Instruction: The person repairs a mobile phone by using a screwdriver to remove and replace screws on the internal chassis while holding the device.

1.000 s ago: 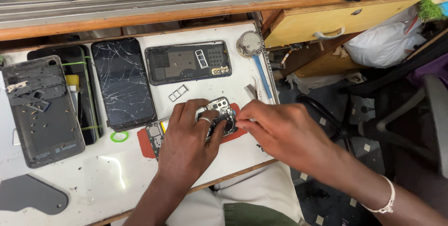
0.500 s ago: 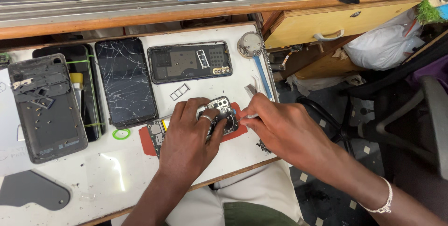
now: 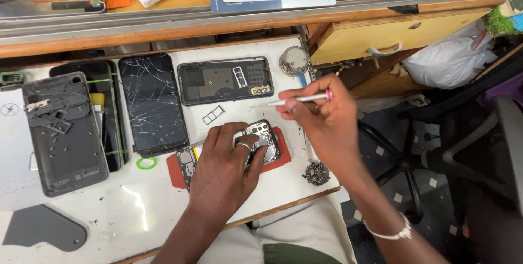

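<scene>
My left hand (image 3: 226, 168) presses flat on an opened phone (image 3: 261, 140) that lies on a red mat (image 3: 283, 155) on the white bench (image 3: 109, 215); a ring shows on one finger. Only the phone's camera end and its lower corner (image 3: 185, 161) stick out from under the hand. My right hand (image 3: 321, 119) is lifted above and to the right of the phone, pinching a thin white-and-pink screwdriver (image 3: 299, 99) that points left. The tool tip hangs over bare bench below a dark phone frame (image 3: 225, 80).
A cracked screen (image 3: 152, 103), a grey back cover with loose screws (image 3: 62, 133), another black phone (image 3: 106, 111), a SIM tray (image 3: 212, 114), a green ring (image 3: 146, 162), a round metal tin (image 3: 294, 59) and a pile of screws (image 3: 316, 173) lie around. A wooden drawer (image 3: 403, 38) stands open at the right.
My right hand has lifted away from the phone and moved up and to the right with the screwdriver. My left hand stays pressed on the phone.
</scene>
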